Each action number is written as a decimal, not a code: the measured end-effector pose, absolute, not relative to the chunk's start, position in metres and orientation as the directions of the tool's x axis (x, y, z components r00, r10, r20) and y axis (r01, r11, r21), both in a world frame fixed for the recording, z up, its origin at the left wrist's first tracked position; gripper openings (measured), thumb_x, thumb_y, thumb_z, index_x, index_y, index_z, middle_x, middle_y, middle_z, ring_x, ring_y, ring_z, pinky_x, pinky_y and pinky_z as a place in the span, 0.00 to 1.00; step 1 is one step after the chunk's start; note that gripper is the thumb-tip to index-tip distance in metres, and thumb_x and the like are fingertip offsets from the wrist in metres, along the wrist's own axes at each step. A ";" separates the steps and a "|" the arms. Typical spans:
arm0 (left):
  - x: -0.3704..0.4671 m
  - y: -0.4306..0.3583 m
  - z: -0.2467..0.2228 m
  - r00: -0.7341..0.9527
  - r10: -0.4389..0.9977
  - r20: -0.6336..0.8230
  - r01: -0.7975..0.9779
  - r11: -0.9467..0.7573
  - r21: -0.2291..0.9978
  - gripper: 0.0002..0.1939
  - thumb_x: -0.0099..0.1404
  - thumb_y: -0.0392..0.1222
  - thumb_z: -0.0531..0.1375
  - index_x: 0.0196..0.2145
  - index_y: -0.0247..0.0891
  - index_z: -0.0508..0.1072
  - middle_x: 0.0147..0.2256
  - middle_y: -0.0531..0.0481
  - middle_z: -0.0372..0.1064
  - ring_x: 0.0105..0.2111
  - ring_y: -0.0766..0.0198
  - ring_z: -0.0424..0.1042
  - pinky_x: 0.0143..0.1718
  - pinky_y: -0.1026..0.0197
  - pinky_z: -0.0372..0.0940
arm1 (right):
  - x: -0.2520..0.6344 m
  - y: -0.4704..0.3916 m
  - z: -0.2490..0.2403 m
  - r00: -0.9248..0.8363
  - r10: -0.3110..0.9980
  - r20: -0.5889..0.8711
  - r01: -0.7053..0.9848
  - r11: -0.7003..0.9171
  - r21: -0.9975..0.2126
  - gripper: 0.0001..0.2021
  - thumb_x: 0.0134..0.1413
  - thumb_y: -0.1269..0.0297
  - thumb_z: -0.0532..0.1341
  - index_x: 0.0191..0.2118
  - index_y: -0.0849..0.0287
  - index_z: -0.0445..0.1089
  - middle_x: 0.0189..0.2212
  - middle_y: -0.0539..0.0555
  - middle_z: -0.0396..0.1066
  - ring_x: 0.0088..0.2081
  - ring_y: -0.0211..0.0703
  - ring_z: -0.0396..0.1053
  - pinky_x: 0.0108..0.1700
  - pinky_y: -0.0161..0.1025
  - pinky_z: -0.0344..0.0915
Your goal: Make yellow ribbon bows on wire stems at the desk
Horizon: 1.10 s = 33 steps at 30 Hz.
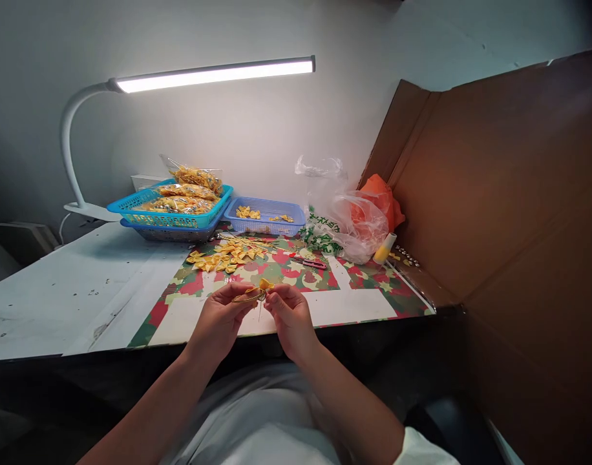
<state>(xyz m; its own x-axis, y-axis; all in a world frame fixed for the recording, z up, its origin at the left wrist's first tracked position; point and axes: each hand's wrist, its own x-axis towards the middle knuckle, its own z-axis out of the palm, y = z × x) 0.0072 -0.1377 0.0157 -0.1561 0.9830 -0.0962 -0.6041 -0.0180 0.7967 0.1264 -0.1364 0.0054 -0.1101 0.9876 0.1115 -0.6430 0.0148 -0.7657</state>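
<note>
Close to the table's front edge, my left hand (pixel 223 315) pinches a gold cord (pixel 245 299) that curves out in a loop. A small yellow ribbon bow (pixel 265 284) sits at the meeting point of both hands. The fingertips of my right hand (pixel 292 316) are closed on the bow's lower side. A thin strand hangs down between the hands. Just beyond them lies a loose pile of yellow ribbon bows (pixel 223 256), with gold stems or cords (pixel 250 242) behind it.
Stacked baskets (pixel 165 221) with bagged yellow pieces stand at the left, beside a blue basket (pixel 267 225) holding a few bows. Red-handled snips (pixel 309 262), plastic bags (pixel 359 219) and a yellow-white bottle (pixel 384 248) lie rightward. A cardboard wall (pixel 509 181) bounds the right. A lamp (pixel 213 74) hangs overhead.
</note>
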 end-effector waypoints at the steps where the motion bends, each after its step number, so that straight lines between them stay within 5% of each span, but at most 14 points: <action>1: 0.007 -0.138 0.016 -0.160 0.983 -0.089 -0.597 -0.025 0.802 0.16 0.28 0.35 0.76 0.19 0.36 0.77 0.21 0.50 0.75 0.24 0.68 0.73 0.27 0.71 0.69 | 0.126 -0.136 0.006 -0.105 0.989 0.106 -0.642 0.014 -0.766 0.17 0.26 0.53 0.76 0.24 0.55 0.74 0.23 0.46 0.69 0.29 0.35 0.62 0.36 0.35 0.59; 12: 0.009 -0.142 0.010 -0.247 0.945 0.215 -0.378 -0.299 0.876 0.11 0.39 0.37 0.75 0.20 0.37 0.77 0.25 0.53 0.72 0.26 0.68 0.70 0.28 0.68 0.68 | 0.127 -0.137 0.013 -0.036 0.979 0.199 -0.545 0.148 -0.825 0.13 0.35 0.59 0.71 0.21 0.58 0.66 0.21 0.45 0.62 0.26 0.35 0.57 0.33 0.35 0.58; 18: 0.010 -0.147 0.012 -0.270 0.893 0.360 -0.239 -0.424 0.873 0.09 0.43 0.37 0.73 0.21 0.38 0.77 0.25 0.53 0.71 0.27 0.67 0.70 0.28 0.68 0.67 | 0.128 -0.147 0.008 0.116 0.855 0.505 -0.079 0.515 -0.853 0.07 0.46 0.66 0.65 0.23 0.57 0.67 0.21 0.46 0.64 0.28 0.37 0.61 0.35 0.37 0.59; 22: 0.011 -0.147 0.016 -0.251 0.928 0.274 -0.315 -0.346 0.884 0.10 0.40 0.37 0.74 0.20 0.38 0.77 0.25 0.53 0.72 0.27 0.68 0.70 0.29 0.69 0.68 | 0.134 -0.152 0.003 0.133 0.770 0.624 0.101 0.616 -0.781 0.06 0.50 0.65 0.65 0.26 0.56 0.68 0.22 0.46 0.65 0.28 0.38 0.62 0.35 0.38 0.60; 27: 0.009 -0.143 0.020 -0.184 0.983 -0.017 -0.500 -0.079 0.863 0.15 0.32 0.39 0.76 0.19 0.37 0.77 0.22 0.51 0.74 0.26 0.66 0.73 0.28 0.70 0.68 | 0.146 -0.154 -0.004 0.228 0.794 0.563 0.098 0.556 -0.825 0.06 0.53 0.62 0.61 0.29 0.56 0.66 0.25 0.47 0.64 0.30 0.38 0.62 0.36 0.37 0.61; 33: 0.010 -0.142 0.023 -0.137 0.988 -0.075 -0.548 -0.012 0.837 0.15 0.30 0.37 0.76 0.19 0.37 0.78 0.21 0.50 0.75 0.25 0.67 0.73 0.28 0.69 0.69 | 0.145 -0.162 0.002 -0.097 0.859 0.503 0.168 0.512 -0.842 0.05 0.52 0.61 0.62 0.30 0.57 0.70 0.29 0.50 0.71 0.33 0.41 0.66 0.40 0.40 0.61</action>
<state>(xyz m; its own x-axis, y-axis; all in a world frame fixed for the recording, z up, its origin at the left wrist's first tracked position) 0.0101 -0.1415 0.0231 -0.1366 0.9878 -0.0753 -0.5475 -0.0120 0.8367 0.1446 -0.1617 0.0024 -0.0974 0.8588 0.5029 0.1684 0.5122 -0.8422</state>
